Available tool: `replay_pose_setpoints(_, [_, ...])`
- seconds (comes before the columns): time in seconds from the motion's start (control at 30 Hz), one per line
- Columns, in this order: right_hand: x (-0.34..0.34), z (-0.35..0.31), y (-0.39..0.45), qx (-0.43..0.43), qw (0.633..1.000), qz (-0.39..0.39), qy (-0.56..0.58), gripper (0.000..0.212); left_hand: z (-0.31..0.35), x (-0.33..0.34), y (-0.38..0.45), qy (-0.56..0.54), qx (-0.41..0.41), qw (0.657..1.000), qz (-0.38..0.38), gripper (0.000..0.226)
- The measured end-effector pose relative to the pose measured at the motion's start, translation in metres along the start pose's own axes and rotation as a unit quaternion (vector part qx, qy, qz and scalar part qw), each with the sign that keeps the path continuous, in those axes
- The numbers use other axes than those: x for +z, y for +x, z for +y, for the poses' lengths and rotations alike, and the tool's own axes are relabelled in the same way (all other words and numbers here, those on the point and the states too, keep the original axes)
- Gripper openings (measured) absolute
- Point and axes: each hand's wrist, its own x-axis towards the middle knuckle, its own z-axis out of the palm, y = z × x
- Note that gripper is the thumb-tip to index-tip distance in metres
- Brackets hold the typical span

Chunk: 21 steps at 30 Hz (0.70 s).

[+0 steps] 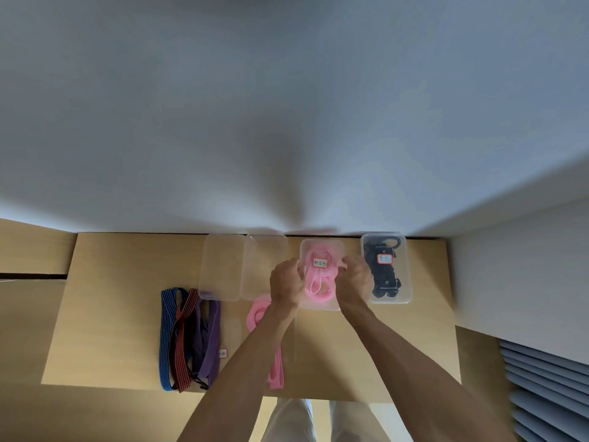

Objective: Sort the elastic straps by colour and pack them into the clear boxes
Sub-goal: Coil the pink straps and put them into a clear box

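Wooden table, wall along its far edge. Both forearms reach far; left hand and right hand curl around opposite sides of the pink-strap box, far centre. Black-strap box just right, two clear boxes left. Loose straps near left; bare tabletop beyond them.

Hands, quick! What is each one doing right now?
Left hand: fingers curled, gripping the left edge of the pink box.
Right hand: fingers curled, gripping the right edge of the same box.
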Motion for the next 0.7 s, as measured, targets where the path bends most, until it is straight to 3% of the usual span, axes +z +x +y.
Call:
replay_pose_setpoints(0.07, [-0.001,0.006,-0.012,-0.076,0.997,-0.001,-0.032,0.024,0.0,0.0,-0.009,-0.01,0.006,1.0,-0.005,0.013])
replay_pose_setpoints(0.13, [-0.002,0.012,-0.024,-0.152,0.988,0.01,-0.038,0.024,0.002,0.001,-0.02,-0.009,0.007,1.0,-0.012,0.029])
replay_pose_setpoints(0.23, [-0.002,0.023,-0.034,-0.229,0.971,-0.01,-0.067,0.035,-0.001,0.004,-0.037,0.023,0.018,0.999,-0.042,0.03])
replay_pose_setpoints(0.37, [-0.002,0.033,-0.038,-0.208,0.968,-0.12,-0.074,0.058,-0.006,0.008,-0.047,0.042,0.046,0.996,-0.071,0.05])
replay_pose_setpoints(0.53, [-0.004,0.034,-0.037,-0.206,0.958,-0.151,-0.132,0.086,-0.008,0.012,-0.05,0.052,0.059,0.994,-0.077,0.059])
replay_pose_setpoints(0.63, [-0.004,0.029,-0.036,-0.213,0.952,-0.151,-0.159,0.086,-0.007,0.011,-0.05,0.095,0.075,0.99,-0.069,0.057])
replay_pose_setpoints(0.7, [-0.006,0.025,-0.033,-0.203,0.957,-0.144,-0.148,0.09,-0.005,0.009,-0.046,0.114,0.119,0.985,-0.053,0.073])
